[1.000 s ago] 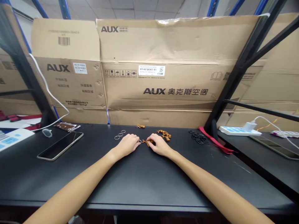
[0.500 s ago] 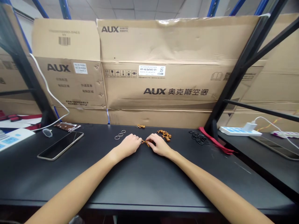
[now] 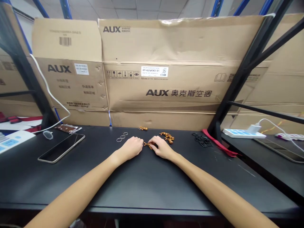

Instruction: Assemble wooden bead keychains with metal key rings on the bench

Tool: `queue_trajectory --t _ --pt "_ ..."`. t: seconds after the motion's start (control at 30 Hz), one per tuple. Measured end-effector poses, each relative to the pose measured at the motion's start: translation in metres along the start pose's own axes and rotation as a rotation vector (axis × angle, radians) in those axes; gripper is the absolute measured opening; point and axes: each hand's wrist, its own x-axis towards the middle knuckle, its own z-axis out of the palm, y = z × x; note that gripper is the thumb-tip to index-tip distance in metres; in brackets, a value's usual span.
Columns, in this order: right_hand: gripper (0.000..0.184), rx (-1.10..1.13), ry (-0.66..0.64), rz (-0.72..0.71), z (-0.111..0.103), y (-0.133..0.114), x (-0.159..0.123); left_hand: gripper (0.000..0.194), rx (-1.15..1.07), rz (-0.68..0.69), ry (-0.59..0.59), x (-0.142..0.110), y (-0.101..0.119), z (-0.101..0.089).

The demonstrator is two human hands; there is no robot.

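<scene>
A small wooden bead charm lies between my hands on the black table. My right hand pinches its right end with the fingertips. My left hand is curled, its fingertips beside the charm's left end, and whether it holds anything there is hidden. Several metal split rings lie just beyond my left hand. A heap of wooden gourd charms sits beyond my right hand, and a single wooden charm lies at the back edge.
A pile of black rings and a red strap lie to the right. A smartphone lies at left. Flattened AUX cardboard cartons stand behind the table, between black shelf uprights. A white power strip sits on the adjoining right-hand table.
Both hands stay nearly in place, with the fingers working closely at the small charm between them. The charm has shifted slightly to the left.
</scene>
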Motion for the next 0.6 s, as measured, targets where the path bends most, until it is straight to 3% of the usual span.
queue_trajectory --t 0.3,0.6 --pt "0.013 0.006 -0.016 -0.015 -0.002 -0.003 0.000 0.027 -0.161 -0.105 0.040 -0.004 -0.005 0.004" --pt "0.014 0.027 -0.046 -0.037 -0.001 -0.002 0.000 0.024 -0.584 -0.174 0.126 0.000 -0.004 0.014"
